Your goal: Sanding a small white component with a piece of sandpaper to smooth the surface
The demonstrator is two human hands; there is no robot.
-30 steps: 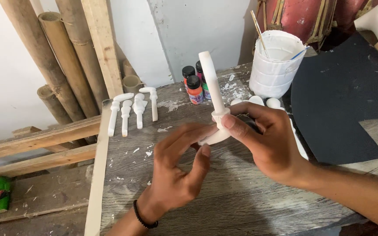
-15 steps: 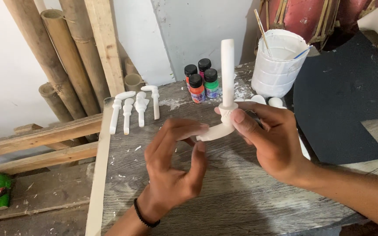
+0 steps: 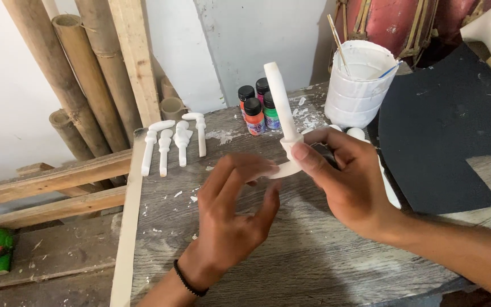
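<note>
Head view. The right hand [image 3: 352,187] is clamped, thumb over fingers, on a white-primed carved wooden piece with a long blade-like shaft [image 3: 282,122], held upright above the paint-flecked grey plank table [image 3: 291,256]. The left hand [image 3: 234,213] has its fingers spread, their tips touching the piece's curved base. Four similar white carved pieces [image 3: 173,142] lie in a row; small paint bottles [image 3: 258,109] stand capped, so colouring appears not yet begun.
</note>
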